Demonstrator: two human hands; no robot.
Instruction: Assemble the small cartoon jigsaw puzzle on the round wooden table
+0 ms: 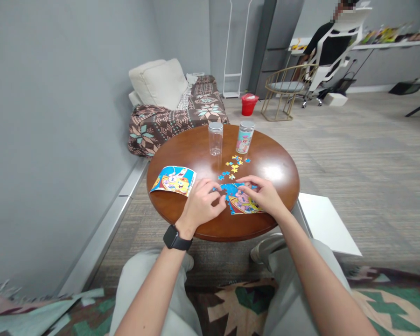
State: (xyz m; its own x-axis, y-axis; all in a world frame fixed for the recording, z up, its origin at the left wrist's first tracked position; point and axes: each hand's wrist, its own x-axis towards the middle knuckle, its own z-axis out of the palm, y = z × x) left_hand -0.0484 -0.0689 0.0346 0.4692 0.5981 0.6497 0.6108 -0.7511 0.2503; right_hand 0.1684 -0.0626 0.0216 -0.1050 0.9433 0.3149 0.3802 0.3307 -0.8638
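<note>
A partly assembled cartoon jigsaw puzzle (238, 204) lies on the round wooden table, with blue along its top and left edges. My left hand (205, 200) is at its left side, fingers curved and thumb apart from the index finger. A bit of blue shows by its fingertips; whether they touch it is unclear. My right hand (262, 192) rests over the puzzle's upper right part, fingers spread, covering some of it. Loose puzzle pieces (234, 167), several yellow and blue, lie beyond the puzzle. Left of my left hand is a curled picture sheet (175, 179) with a matching cartoon.
Toward the table's (185, 144) far edge stand a clear lidded jar (215, 140) and a jar with a printed label (244, 139). Behind are a patterned sofa (182, 119), a red bin (248, 105) and a person seated in a white office chair (331, 51).
</note>
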